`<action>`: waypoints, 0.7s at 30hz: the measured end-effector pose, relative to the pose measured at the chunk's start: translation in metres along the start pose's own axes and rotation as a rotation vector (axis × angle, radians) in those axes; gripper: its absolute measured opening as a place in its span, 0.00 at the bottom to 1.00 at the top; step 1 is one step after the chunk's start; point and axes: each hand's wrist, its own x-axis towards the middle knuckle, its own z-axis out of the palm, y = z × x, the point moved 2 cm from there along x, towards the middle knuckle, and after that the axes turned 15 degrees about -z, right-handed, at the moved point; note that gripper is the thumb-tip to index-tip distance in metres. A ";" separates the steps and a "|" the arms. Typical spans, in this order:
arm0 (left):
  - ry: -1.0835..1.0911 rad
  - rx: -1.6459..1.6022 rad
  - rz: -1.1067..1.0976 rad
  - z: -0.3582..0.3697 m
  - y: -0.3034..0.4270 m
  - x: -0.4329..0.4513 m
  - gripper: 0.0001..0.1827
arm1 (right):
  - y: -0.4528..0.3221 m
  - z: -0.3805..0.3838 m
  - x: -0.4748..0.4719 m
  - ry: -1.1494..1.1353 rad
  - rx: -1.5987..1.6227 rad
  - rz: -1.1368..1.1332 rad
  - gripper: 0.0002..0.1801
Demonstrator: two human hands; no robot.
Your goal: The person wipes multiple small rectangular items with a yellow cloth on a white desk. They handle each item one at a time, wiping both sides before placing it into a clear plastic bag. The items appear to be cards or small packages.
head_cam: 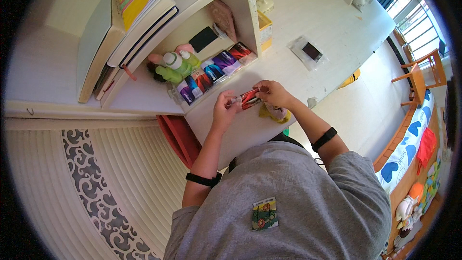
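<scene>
Between my two hands is a small red and dark packet (249, 99) with a shiny plastic wrap, held above the white desk top. My left hand (224, 110) grips its near-left end, where transparent film shows. My right hand (273, 94) pinches the opposite end with thumb and fingers. A grey and yellow cloth (277, 114) lies on the desk just below my right hand. Beyond the packet, in the shelf cubby, several tissue packets (215, 70) in purple, blue and red stand in a row. Green bottles (177, 64) are behind them on the left.
The cubby's side panel (252, 11) rises from the white desk (346, 18). A dark device on a transparent bag (312, 52) lies farther right. Books (139, 18) stand on the left shelf. A red container (178, 137) sits below the desk's left edge. A wooden chair (418, 83) is far right.
</scene>
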 end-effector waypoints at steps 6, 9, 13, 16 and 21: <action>-0.006 -0.149 -0.056 -0.004 -0.002 0.002 0.20 | 0.026 -0.035 -0.015 0.093 0.115 -0.017 0.07; 0.029 -0.182 -0.110 -0.005 -0.015 0.003 0.17 | 0.036 -0.066 -0.022 0.352 0.053 -0.010 0.09; 0.031 -0.192 -0.193 -0.007 -0.027 0.001 0.17 | 0.058 -0.112 -0.029 0.623 -0.066 0.169 0.11; 0.020 -0.169 -0.226 -0.007 -0.031 -0.001 0.18 | 0.068 -0.135 -0.028 0.670 -0.329 0.230 0.16; -0.024 -0.118 -0.216 -0.013 -0.039 -0.006 0.19 | 0.049 -0.141 -0.029 0.661 -0.759 0.193 0.21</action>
